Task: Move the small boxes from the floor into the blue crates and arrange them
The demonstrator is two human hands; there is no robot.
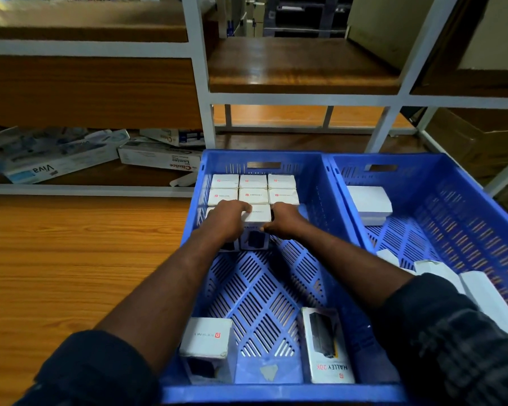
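Observation:
Two blue crates stand side by side on the floor, the left crate (320,183) in front of me and the right crate (458,200) beside it. Small white boxes (252,189) stand upright in neat rows at the far end of the left crate. My left hand (228,219) and my right hand (283,219) press on either side of one white box (258,213) in the third row. Another upright box (207,344) and a box lying flat (324,344) rest at the near end of the left crate.
The right crate holds a stack of white boxes (368,203) and several loose ones (440,271) near my right sleeve. A white metal shelf rack (203,92) stands just behind the crates, with long cartons (159,156) on its lowest level. Wooden floor (71,259) spreads to the left.

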